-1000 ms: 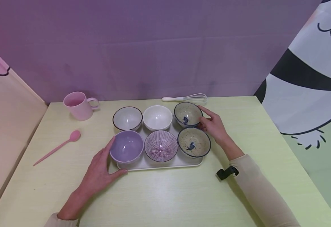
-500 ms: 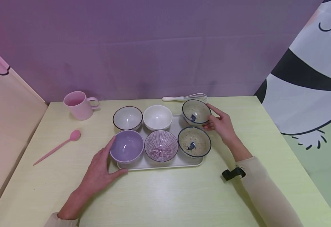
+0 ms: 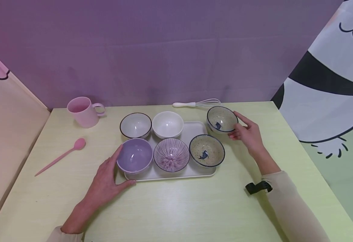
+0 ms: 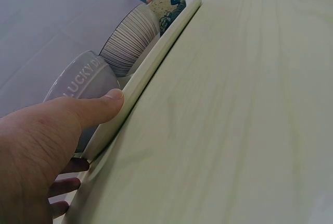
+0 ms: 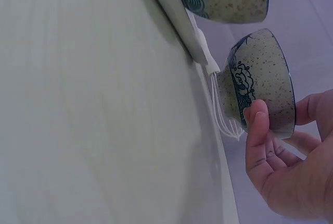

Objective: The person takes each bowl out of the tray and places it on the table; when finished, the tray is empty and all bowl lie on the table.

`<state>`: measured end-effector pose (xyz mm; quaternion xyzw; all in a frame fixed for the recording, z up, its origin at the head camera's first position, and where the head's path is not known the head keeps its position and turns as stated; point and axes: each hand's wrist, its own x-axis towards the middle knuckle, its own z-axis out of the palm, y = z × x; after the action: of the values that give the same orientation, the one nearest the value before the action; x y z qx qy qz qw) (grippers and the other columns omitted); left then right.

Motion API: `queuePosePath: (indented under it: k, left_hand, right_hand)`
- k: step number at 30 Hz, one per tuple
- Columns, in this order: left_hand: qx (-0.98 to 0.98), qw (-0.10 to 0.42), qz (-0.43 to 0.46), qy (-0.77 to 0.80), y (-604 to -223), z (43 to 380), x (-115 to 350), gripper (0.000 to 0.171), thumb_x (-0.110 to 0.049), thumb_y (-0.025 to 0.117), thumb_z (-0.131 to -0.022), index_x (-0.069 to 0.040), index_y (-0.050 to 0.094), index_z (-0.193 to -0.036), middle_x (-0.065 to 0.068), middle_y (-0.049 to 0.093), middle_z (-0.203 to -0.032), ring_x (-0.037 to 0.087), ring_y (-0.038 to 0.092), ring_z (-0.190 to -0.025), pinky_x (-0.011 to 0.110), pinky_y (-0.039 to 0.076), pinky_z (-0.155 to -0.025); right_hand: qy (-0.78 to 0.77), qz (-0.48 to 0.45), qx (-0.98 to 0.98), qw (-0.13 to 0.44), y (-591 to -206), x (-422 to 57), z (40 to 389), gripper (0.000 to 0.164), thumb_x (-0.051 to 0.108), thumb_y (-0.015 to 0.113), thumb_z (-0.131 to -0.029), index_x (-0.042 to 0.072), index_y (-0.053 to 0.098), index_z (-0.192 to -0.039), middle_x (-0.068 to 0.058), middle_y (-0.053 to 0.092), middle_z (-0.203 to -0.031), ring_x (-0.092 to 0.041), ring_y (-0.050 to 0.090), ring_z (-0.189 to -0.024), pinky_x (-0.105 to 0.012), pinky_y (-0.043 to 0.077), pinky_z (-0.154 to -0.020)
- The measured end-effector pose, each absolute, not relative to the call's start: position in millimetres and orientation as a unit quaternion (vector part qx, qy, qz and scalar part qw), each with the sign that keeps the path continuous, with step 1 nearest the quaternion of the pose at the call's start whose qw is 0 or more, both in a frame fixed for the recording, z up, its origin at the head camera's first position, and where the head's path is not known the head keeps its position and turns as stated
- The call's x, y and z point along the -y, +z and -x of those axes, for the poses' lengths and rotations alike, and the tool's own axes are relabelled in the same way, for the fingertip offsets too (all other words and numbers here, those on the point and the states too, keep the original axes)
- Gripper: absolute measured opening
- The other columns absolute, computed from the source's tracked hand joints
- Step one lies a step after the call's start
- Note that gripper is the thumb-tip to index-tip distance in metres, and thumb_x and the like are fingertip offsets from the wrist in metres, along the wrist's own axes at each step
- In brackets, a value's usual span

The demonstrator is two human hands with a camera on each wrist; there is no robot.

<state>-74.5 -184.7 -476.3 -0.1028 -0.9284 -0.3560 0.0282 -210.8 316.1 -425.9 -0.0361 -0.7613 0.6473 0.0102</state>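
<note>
My right hand [image 3: 249,136] grips a speckled beige bowl [image 3: 221,117] with a dark blue rim by its right side, thumb and fingers around the wall. In the right wrist view this bowl [image 5: 265,81] hangs above the table, past the end of the tray [image 3: 194,129]. A matching speckled bowl [image 3: 207,153] stands on the tray's front right. My left hand [image 3: 105,185] holds the tray's front left corner, its thumb on the rim [image 4: 112,99], beside a purple bowl [image 3: 135,156]. A purple-striped bowl [image 3: 171,156], a white bowl [image 3: 168,125] and a dark-rimmed white bowl [image 3: 136,126] share the tray.
A pink mug [image 3: 84,112] stands at the table's back left, with a pink spoon [image 3: 59,156] in front of it. Behind the tray, a white-handled whisk [image 3: 183,104] lies along the back edge, against the purple cloth wall [image 3: 164,50].
My right hand has lifted the speckled bowl from the tray's back right corner and carried it to the right, off the tray. The left hand has stayed in place.
</note>
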Motion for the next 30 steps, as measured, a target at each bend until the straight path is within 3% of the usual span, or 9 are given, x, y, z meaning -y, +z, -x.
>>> queuePosePath:
  k: [30]
  left_hand:
    - [0.927, 0.024, 0.104, -0.359, -478, 75, 186, 0.130, -0.034, 0.101, -0.083, -0.026, 0.015, -0.180, 0.022, 0.040, -0.175, 0.054, 0.039, -0.155, 0.075, 0.033, -0.125]
  right_hand:
    - [0.689, 0.120, 0.713, 0.048, -427, -401, 191, 0.068, 0.003, 0.047, -0.108, 0.004, 0.031, -0.174, 0.000, 0.078, -0.069, -0.009, 0.075, -0.057, -0.021, 0.063, -0.058]
